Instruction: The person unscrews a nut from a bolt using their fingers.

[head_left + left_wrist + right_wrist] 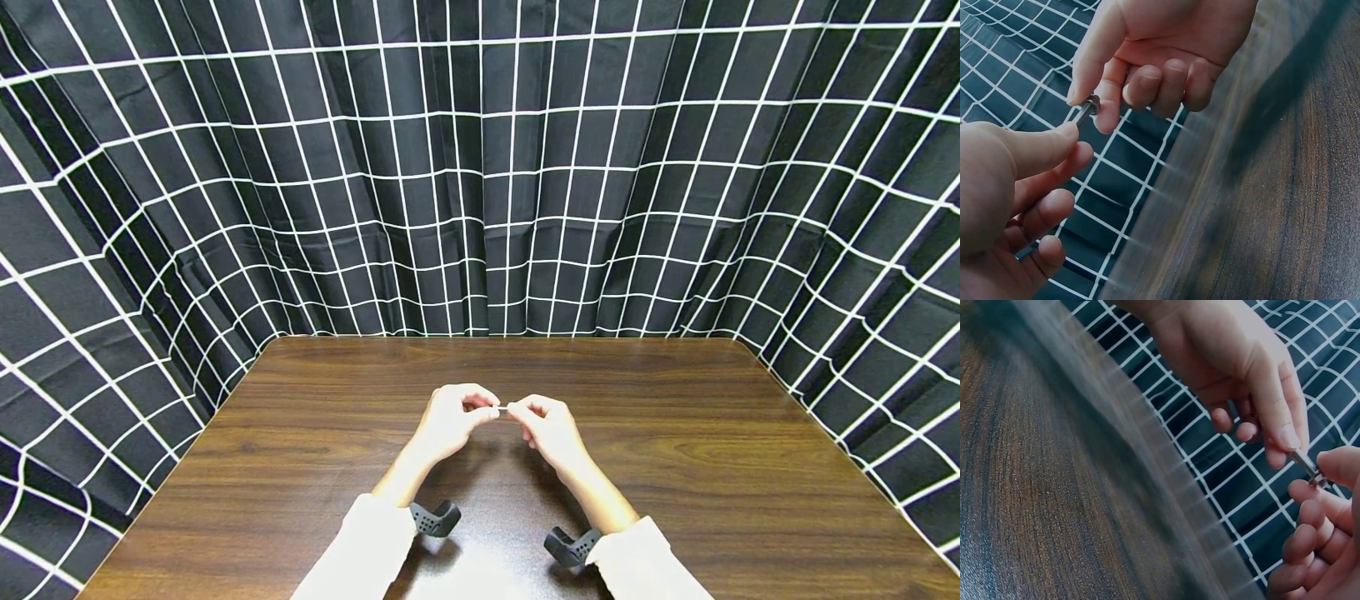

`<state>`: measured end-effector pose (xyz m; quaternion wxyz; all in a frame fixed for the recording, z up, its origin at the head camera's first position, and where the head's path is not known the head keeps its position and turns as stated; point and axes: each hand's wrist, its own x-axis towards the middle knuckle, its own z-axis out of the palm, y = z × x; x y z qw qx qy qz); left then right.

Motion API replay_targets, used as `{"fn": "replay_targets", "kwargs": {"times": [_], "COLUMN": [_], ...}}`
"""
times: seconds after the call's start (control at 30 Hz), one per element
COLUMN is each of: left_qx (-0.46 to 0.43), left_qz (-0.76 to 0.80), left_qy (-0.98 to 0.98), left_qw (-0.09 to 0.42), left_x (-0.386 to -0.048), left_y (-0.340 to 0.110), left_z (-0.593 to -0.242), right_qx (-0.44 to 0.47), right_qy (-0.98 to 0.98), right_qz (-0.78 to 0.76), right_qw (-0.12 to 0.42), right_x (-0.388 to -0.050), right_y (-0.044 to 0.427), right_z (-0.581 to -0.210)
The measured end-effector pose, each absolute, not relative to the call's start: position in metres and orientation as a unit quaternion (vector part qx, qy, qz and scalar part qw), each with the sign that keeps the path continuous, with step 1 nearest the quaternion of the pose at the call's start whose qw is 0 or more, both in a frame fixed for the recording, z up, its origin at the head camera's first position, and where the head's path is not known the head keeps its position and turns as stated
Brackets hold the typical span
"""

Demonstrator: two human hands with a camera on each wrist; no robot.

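A small metal bolt (1085,113) with a threaded shank spans the gap between both hands, held above the table. Its far end is hidden in my left hand (448,423), whose thumb and forefinger pinch it. My right hand (551,429) has its thumb and forefinger on either side of the wider end (1318,480); whether that is the bolt's head or a nut, I cannot tell. The other fingers of the right hand are loosely curled. In the head view the bolt shows only as a thin pale line.
Beneath the hands lies a brown wood-grain table (337,375). A black curtain with a white grid (495,192) surrounds its back and sides. Dark wrist mounts (437,518) are worn at both white sleeves (367,550).
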<state>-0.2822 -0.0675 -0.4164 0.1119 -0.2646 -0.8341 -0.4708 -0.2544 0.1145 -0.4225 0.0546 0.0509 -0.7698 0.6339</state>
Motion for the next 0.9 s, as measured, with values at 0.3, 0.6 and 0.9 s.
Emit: {"fn": "replay_targets", "kwargs": {"times": [0.3,0.6,0.9], "left_qx": [-0.262,-0.262,-0.261], "left_qz": [-0.476,-0.477,-0.479], "left_qy": [-0.832,-0.832,-0.831], "left_qw": [0.111,0.111,0.111], "left_x": [-0.283,-0.283,-0.282], "left_y": [-0.067,-0.068,-0.068], "left_z": [-0.417,-0.417,-0.416], "right_qx": [0.047,0.058,0.078], "right_qy": [-0.761,-0.744,-0.739], "right_qz": [0.644,0.664,0.666], "right_qw": [0.059,0.042,0.065], "right_x": [-0.256,-0.248,-0.254], "right_y": [0.115,0.115,0.117], "right_z": [-0.423,-0.411,-0.422]}}
